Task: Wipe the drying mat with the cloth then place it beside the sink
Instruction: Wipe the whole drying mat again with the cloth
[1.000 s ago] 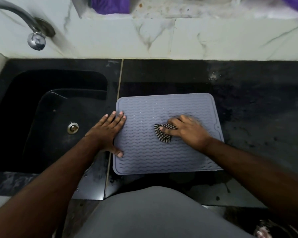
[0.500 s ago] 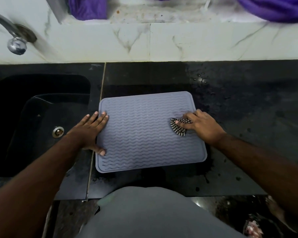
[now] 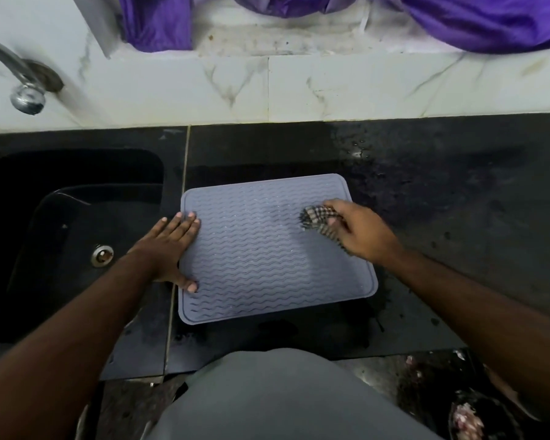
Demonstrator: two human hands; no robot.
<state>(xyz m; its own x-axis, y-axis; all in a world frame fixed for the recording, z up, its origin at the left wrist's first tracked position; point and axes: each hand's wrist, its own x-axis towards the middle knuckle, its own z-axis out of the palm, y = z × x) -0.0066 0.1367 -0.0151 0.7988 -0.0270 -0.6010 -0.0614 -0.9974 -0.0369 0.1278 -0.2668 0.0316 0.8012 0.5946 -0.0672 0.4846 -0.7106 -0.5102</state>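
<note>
Item: grey drying mat point(image 3: 267, 249), flat on the black counter point(image 3: 442, 192), lying between my hands. Left hand point(image 3: 169, 249): fingers straight, pressing the mat's near-sink edge. Right hand point(image 3: 359, 231): curled round the checked cloth point(image 3: 318, 217), bunched over the mat's far-right part. Sink point(image 3: 77, 223) beyond my left hand.
</note>
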